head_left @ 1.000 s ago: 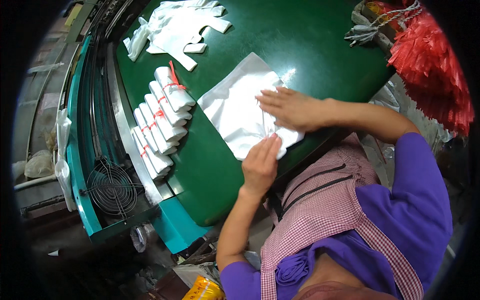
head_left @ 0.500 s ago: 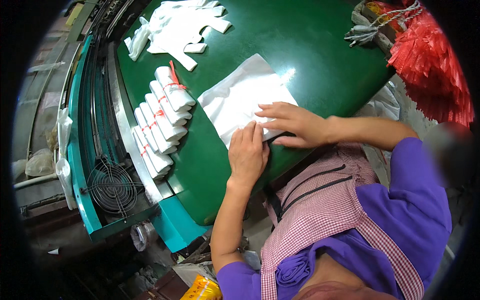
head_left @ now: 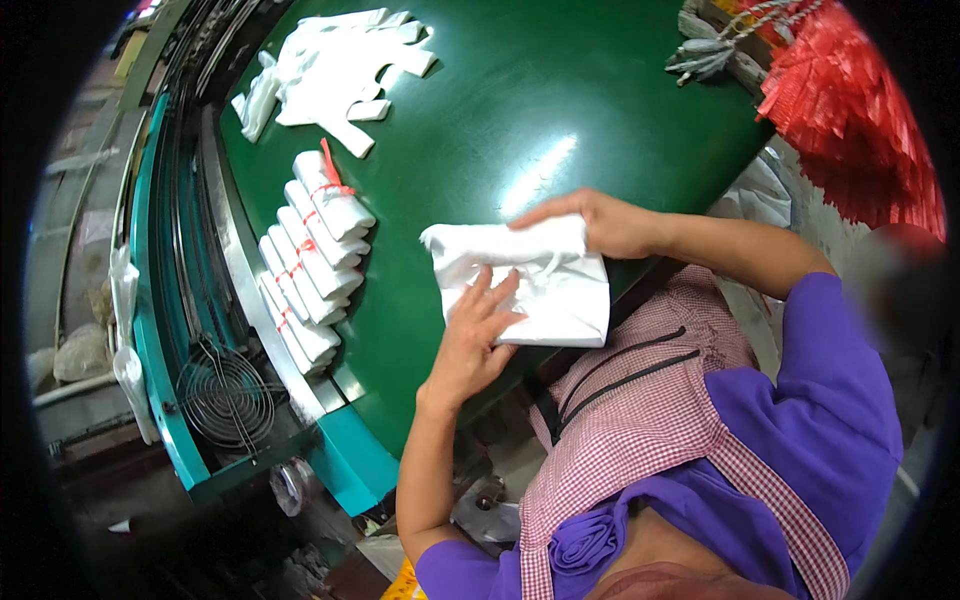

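White plastic bags (head_left: 570, 305) lie on the green tabletop in front of me, their far side folded over toward me in a soft roll. My left hand (head_left: 478, 340) presses on them near their left side, fingers spread apart. At the far right corner my right hand (head_left: 612, 225) grips the folded edge, with one finger stretched along its far side and the rest partly hidden. To the left, several rolled white bundles (head_left: 325, 215) lie in a row, tied with red strips. Farther off is a loose pile of white handled bags (head_left: 325, 75).
Red plastic strips (head_left: 850, 120) hang at the right edge of the green table (head_left: 560, 90), beside a grey rope knot (head_left: 705, 55). A teal metal frame (head_left: 350, 455) runs along the left, with a round wire fan guard (head_left: 228, 395) by it.
The far side of the white bags has been folded toward me, and they now lie nearer my body. My right hand has moved to the fold; my left hand's fingers have spread. The view has shifted slightly.
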The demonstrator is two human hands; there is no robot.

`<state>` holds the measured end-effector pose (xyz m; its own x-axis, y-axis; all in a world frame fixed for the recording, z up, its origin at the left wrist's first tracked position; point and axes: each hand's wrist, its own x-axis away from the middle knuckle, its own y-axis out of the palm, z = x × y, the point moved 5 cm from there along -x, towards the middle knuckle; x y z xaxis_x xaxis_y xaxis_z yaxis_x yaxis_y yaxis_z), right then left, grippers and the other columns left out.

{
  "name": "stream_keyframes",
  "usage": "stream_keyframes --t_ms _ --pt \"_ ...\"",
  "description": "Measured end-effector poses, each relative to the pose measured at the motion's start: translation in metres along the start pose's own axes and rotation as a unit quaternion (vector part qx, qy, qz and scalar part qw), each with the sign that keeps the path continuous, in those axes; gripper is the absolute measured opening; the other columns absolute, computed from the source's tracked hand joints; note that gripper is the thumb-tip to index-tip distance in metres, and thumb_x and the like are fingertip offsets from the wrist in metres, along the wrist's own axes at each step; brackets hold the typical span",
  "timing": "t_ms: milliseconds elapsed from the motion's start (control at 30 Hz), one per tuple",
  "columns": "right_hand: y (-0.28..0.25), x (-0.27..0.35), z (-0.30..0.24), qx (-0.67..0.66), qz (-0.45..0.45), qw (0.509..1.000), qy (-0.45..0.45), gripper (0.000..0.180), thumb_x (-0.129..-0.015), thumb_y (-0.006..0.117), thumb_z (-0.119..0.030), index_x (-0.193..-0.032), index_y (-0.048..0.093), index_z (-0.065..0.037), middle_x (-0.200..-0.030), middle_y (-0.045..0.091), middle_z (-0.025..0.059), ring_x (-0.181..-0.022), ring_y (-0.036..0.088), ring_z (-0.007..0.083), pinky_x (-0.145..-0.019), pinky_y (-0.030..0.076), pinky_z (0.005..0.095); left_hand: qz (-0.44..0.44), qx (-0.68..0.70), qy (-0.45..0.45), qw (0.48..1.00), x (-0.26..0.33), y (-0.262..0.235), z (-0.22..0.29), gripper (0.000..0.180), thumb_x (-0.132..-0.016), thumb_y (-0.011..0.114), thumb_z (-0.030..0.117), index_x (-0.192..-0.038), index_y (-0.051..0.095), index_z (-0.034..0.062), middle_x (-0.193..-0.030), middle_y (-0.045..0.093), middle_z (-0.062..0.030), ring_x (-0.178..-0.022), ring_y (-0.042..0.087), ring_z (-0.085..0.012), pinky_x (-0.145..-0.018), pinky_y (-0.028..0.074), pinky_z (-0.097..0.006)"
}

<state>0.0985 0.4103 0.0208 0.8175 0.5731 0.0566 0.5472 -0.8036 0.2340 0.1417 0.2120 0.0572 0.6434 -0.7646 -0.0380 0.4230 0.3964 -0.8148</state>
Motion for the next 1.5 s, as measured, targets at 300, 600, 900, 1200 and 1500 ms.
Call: stream_keyframes --t_ms 300,600,900,1200,1500 --pt "0.002 -0.004 -0.013 0.609 -0.219 0.701 -0.299 0.041 -0.085 0.052 -0.007 -0.126 0.056 -0.006 -0.137 0.049 0.0159 -0.131 0.043 0.0321 -0.11 0.034 0.0439 0.102 -0.257 0.079 0.958 -0.041 -0.033 0.03 0.034 -0.062 0.067 0.003 -0.094 0.065 0.0118 -0.109 0.06 -0.0087 -0.103 0.055 -0.0301 -0.088 0.043 -0.041" --pt "0.028 0.033 -0.045 0.578 -0.153 0.799 -0.066 0.056 -0.084 0.057 -0.039 -0.117 0.057 0.006 -0.128 0.053 0.0271 -0.122 0.049 0.0407 -0.103 0.039 0.0466 0.008 -0.153 -0.082 0.985 -0.02 0.01 0.018 0.036 -0.072 0.07 0.009 -0.107 0.062 0.0069 -0.136 0.051 -0.0132 -0.126 0.045 -0.041 -0.1 0.036 -0.057" --pt "0.001 0.006 -0.03 0.534 -0.022 0.845 -0.027 0.029 -0.085 0.064 -0.027 -0.098 0.064 -0.002 -0.095 0.065 0.0149 -0.085 0.063 0.0349 -0.074 0.05 0.0426 0.126 -0.101 -0.171 0.972 -0.006 -0.013 -0.005 0.022 -0.085 0.066 0.02 -0.102 0.064 0.0061 -0.091 0.062 -0.0136 -0.083 0.061 -0.0325 -0.071 0.049 -0.044" --pt "-0.074 0.041 -0.004 -0.151 0.3 0.937 -0.098 0.04 -0.091 0.062 -0.026 -0.12 0.054 0.0 -0.105 0.065 0.0138 -0.085 0.065 0.0196 -0.069 0.053 0.0274 0.097 -0.018 -0.13 0.987 -0.043 0.0 -0.004 0.04 -0.078 0.073 0.02 -0.112 0.06 0.0024 -0.101 0.059 -0.0124 -0.095 0.057 -0.03 -0.08 0.047 -0.038" --pt "-0.155 0.138 -0.026 -0.129 0.528 0.792 -0.279 0.029 -0.098 0.051 -0.029 -0.102 0.062 -0.002 -0.086 0.066 0.0057 -0.071 0.063 0.0111 -0.058 0.05 0.0223 0.072 0.121 -0.222 0.965 -0.031 0.017 0.009 0.023 -0.087 0.066 0.014 -0.103 0.057 -0.0005 -0.093 0.062 -0.0136 -0.083 0.061 -0.0224 -0.074 0.047 -0.032"
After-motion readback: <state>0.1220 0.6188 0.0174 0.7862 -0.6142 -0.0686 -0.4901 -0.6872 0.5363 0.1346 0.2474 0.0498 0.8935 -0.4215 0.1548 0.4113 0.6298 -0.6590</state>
